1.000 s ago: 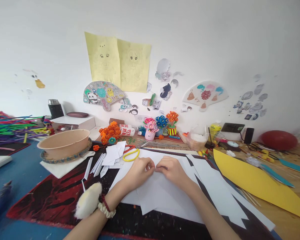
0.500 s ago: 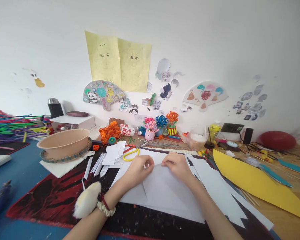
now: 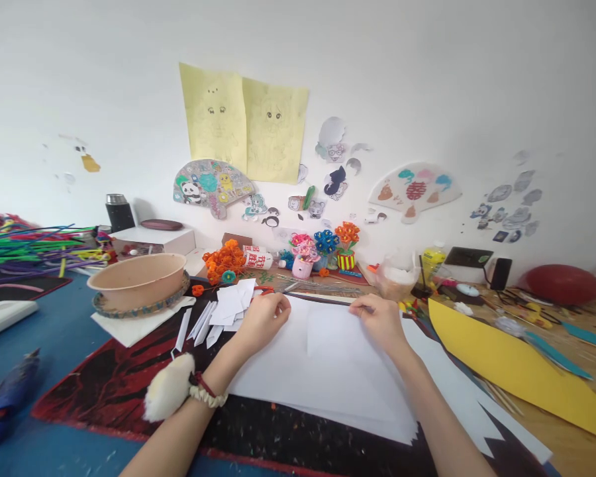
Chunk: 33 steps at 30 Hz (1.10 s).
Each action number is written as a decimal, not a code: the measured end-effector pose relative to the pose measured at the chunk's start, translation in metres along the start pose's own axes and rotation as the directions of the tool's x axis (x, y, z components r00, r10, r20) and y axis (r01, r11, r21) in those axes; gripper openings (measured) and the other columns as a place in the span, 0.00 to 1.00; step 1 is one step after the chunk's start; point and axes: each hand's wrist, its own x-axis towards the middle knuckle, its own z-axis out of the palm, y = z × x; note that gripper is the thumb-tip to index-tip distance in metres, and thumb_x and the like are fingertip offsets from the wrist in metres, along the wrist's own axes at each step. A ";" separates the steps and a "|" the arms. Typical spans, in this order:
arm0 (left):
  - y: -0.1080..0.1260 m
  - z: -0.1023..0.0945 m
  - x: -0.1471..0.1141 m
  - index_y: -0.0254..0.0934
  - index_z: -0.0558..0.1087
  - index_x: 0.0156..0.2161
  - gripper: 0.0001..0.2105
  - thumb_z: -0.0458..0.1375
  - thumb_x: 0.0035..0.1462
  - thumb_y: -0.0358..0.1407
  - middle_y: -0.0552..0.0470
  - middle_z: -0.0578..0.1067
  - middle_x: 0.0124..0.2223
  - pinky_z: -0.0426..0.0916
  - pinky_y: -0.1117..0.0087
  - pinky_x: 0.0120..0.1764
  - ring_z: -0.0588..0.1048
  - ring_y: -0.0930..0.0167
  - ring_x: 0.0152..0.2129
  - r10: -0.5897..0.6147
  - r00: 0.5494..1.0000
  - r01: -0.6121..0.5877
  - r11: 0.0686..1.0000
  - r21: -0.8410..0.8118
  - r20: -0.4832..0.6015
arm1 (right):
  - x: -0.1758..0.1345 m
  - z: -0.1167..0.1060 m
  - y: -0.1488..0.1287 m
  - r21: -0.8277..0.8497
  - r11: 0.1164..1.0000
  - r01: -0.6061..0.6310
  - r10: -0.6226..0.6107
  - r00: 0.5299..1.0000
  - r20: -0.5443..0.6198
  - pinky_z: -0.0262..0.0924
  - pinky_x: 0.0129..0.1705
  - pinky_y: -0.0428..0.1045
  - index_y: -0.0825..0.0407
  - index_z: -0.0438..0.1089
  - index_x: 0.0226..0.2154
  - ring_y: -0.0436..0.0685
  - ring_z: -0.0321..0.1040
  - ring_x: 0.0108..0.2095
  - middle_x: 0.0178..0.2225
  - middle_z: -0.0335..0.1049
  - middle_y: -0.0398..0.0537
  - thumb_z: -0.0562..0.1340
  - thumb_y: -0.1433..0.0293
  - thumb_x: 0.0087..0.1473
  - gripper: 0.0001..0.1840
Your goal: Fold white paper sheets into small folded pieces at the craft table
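White sheets of paper (image 3: 298, 377) lie overlapping on the dark mat in front of me. On top is a smaller rectangular piece of paper (image 3: 332, 334), its left edge standing out against the sheets below. My right hand (image 3: 381, 323) is closed in a pinch at the top right corner of this piece. Over the upper left of the sheets, my left hand (image 3: 264, 322) has its fingers curled together; whether paper is between them is hidden. A fluffy white and yellow ornament (image 3: 169, 389) sits by the left wrist, next to a scrunchie.
Cut white paper pieces (image 3: 231, 305) lie left of my left hand. Further left stands a beige basin (image 3: 138, 275). Yellow card (image 3: 506, 358) and jagged white paper (image 3: 447, 377) are at the right. Pipe-cleaner flowers (image 3: 304, 252) stand along the wall. Blue-handled pliers (image 3: 7, 404) lie front left.
My hands, close together before, have moved apart, the left going left and the right going right. The yellow loop beyond my left hand is now hidden. The view has shifted slightly.
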 end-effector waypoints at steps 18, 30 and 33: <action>0.025 0.020 -0.009 0.36 0.72 0.30 0.06 0.52 0.52 0.30 0.51 0.76 0.31 0.63 0.72 0.32 0.71 0.71 0.28 0.032 0.991 -0.021 0.996 -0.082 0.130 | -0.014 0.039 -0.049 0.057 0.984 0.167 -0.176 0.944 0.281 0.57 0.32 0.46 0.50 0.73 0.23 0.53 0.68 0.28 0.25 0.73 0.42 0.63 0.77 0.51 0.09; 0.028 0.018 -0.009 0.36 0.72 0.31 0.06 0.53 0.52 0.31 0.51 0.76 0.31 0.63 0.72 0.32 0.71 0.70 0.29 0.030 0.978 -0.011 0.996 -0.089 0.207 | -0.014 0.038 -0.052 0.119 0.969 0.215 -0.239 0.936 0.258 0.58 0.30 0.47 0.50 0.73 0.23 0.53 0.67 0.27 0.24 0.72 0.43 0.62 0.77 0.52 0.09; 0.028 0.018 -0.010 0.36 0.72 0.30 0.06 0.53 0.51 0.30 0.52 0.75 0.31 0.62 0.72 0.31 0.71 0.70 0.28 0.035 0.978 -0.023 0.998 -0.058 0.207 | -0.013 0.038 -0.051 0.121 0.970 0.210 -0.235 0.938 0.256 0.58 0.31 0.47 0.51 0.73 0.23 0.53 0.67 0.27 0.24 0.72 0.43 0.62 0.78 0.51 0.10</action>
